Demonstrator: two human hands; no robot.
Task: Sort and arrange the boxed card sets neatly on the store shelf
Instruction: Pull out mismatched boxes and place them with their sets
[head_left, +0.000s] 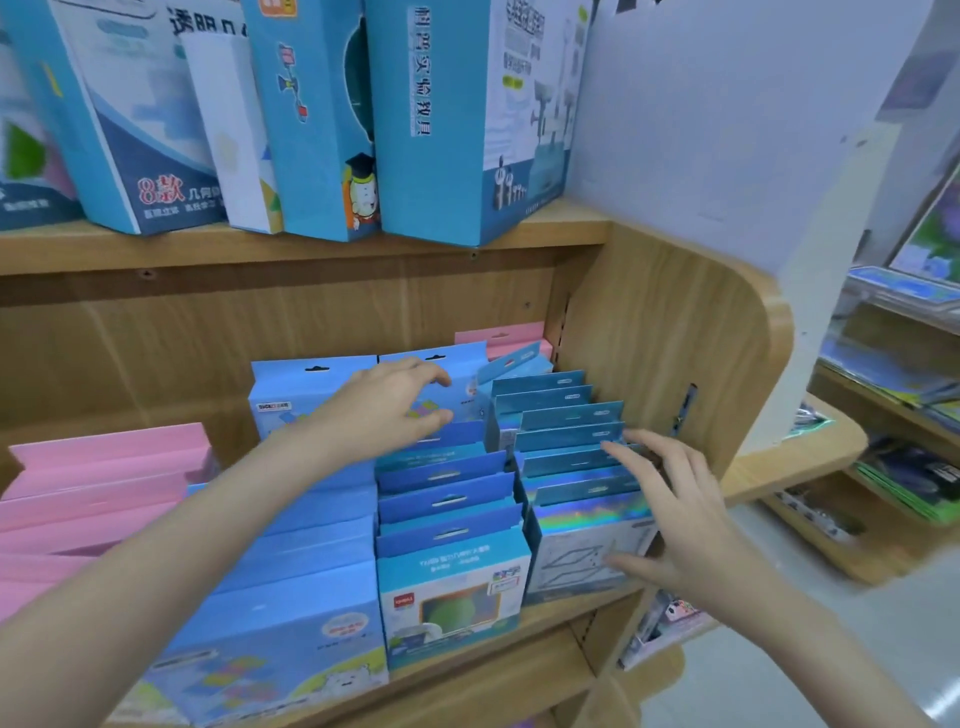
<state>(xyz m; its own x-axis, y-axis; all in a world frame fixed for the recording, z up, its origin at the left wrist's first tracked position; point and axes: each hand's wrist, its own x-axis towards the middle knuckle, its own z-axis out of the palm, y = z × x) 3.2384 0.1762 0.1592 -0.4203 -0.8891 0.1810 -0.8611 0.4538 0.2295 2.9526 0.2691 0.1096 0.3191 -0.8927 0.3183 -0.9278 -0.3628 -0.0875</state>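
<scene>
On the wooden shelf, boxed card sets stand in rows running front to back. Far left is a row of pink boxes; just beside it sits a row of wide light-blue boxes, the front one printed with a white bear. Next comes a row of narrower blue hang-tab boxes, and at the right end, against the shelf's side panel, a row of holographic-topped boxes — their tops uneven, some leaning.

The left hand reaches over the light-blue row to the back of the shelf, fingers loosely spread and slightly bent, resting on the face of a tall light-blue box standing upright behind the rows; it does not clasp anything. The right hand is spread wide over the holographic row, fingertips touching the tabs at mid-row and the thumb lying against the front box's face, gripping nothing that shows.

On the upper shelf board stand large blue teaching-aid boxes — some tilted. Further right, a neighbouring rack holds blurred printed items.
</scene>
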